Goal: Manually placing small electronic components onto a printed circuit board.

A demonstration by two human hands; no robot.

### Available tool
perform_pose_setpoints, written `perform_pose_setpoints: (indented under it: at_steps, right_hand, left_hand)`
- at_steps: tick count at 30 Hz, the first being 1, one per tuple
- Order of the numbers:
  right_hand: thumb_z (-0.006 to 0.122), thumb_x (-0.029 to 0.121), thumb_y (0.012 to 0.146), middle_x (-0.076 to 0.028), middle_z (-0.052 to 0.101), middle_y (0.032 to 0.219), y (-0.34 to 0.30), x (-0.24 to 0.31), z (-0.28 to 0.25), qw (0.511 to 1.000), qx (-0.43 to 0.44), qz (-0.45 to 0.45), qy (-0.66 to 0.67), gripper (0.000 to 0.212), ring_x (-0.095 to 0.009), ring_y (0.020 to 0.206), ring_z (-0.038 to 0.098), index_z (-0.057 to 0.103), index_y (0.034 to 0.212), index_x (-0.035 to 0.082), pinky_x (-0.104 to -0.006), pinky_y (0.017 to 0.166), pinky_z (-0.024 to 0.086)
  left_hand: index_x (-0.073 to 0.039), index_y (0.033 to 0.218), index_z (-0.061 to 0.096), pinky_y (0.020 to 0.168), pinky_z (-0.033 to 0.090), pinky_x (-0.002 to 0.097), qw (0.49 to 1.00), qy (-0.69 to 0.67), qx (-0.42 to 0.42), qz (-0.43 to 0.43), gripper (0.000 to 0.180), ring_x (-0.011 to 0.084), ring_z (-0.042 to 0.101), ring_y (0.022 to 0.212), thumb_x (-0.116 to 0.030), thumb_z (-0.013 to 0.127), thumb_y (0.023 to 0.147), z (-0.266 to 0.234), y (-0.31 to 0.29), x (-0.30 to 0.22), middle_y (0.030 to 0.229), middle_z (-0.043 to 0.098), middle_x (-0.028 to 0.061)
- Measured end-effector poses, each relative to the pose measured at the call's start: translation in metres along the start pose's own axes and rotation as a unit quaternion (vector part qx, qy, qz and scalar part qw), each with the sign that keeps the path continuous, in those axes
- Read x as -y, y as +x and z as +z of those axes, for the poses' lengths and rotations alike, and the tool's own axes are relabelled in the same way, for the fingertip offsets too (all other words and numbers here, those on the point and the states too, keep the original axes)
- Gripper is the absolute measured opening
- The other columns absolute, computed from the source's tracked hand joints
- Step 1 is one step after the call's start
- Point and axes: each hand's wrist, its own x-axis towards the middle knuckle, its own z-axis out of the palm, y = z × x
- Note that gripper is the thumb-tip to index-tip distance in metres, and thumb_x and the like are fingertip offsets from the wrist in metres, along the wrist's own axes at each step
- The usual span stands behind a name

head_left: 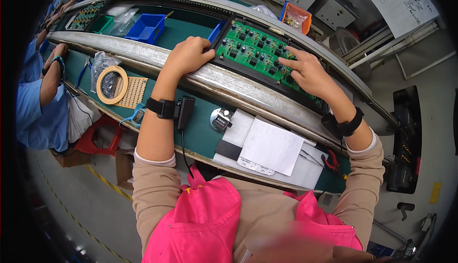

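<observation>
The left grip (188,55) is loosely curled at the left end of a black frame (257,78), its thumb reaching to the frame's edge; I cannot tell whether it closes on anything. The right grip (305,67) is wide, its fingers spread above the right part of a green circuit board panel (255,51), fingertips close to the small components there. The panel lies flat in the black frame, between the two hands, and carries rows of dark parts.

A black strap (164,109) circles the left wrist, and a second one the right. On the near side of the frame runs a worn metal rail (238,84). Beyond it, to the left, stands a blue bin (145,28); past the panel's far edge, an orange bin (307,23) holds a clear bag of small parts.

Nearer the body, on the green tabletop (202,136), are a round metal counter (221,120), a white sheet (272,144) lying over pale foam, and red-handled pliers (331,161). To the left, a tape ring (99,86) overlaps a tan perforated board (137,91). Farther left is a co-worker's hand (59,51).
</observation>
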Motion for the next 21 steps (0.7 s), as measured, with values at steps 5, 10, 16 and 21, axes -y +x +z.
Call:
perform_pose_setpoints:
  at_steps: [5, 10, 16, 21]
  right_hand:
    - [0.049, 0.006, 0.081, -0.016, 0.040, 0.139, 0.000, 0.006, 0.003, 0.999, -0.005, 0.004, -0.034, 0.042, -0.033, 0.126, 0.038, 0.061, 0.120, 0.015, -0.0440, 0.106, 0.027]
    - [0.051, 0.004, 0.079, -0.014, 0.039, 0.140, 0.003, 0.012, 0.003, 0.998, -0.013, 0.002, -0.057, 0.043, -0.032, 0.126, 0.038, 0.061, 0.119, 0.015, -0.0433, 0.105, 0.027]
    - [0.053, 0.004, 0.079, -0.013, 0.039, 0.140, -0.008, 0.018, 0.002, 0.998, -0.025, 0.005, -0.053, 0.042, -0.031, 0.127, 0.037, 0.062, 0.118, 0.015, -0.0468, 0.105, 0.026]
    - [0.054, 0.005, 0.078, -0.011, 0.038, 0.141, -0.008, 0.022, 0.002, 0.995, -0.026, -0.009, -0.098, 0.041, -0.030, 0.127, 0.036, 0.062, 0.118, 0.015, -0.0501, 0.105, 0.026]
  left_hand:
    - [0.001, 0.085, 0.066, 0.067, 0.048, 0.0386, 1.000, 0.007, -0.006, 0.012, 0.028, 0.0353, 0.061, 0.071, -0.025, 0.058, 0.080, 0.000, 0.000, -0.002, 0.075, 0.062, 0.0204]
    - [0.001, 0.084, 0.066, 0.067, 0.048, 0.0389, 1.000, -0.003, -0.017, 0.018, 0.028, 0.0354, 0.061, 0.071, -0.025, 0.058, 0.080, 0.000, -0.001, 0.000, 0.075, 0.062, 0.0208]
    - [-0.003, 0.087, 0.068, 0.076, 0.050, 0.0400, 1.000, 0.006, 0.013, -0.020, 0.028, 0.0359, 0.062, 0.080, -0.027, 0.058, 0.078, -0.001, 0.000, -0.002, 0.084, 0.065, 0.0184]
    - [0.000, 0.086, 0.067, 0.072, 0.049, 0.0392, 1.000, 0.008, 0.000, -0.002, 0.028, 0.0360, 0.062, 0.076, -0.026, 0.058, 0.079, 0.000, 0.001, 0.000, 0.081, 0.064, 0.0195]
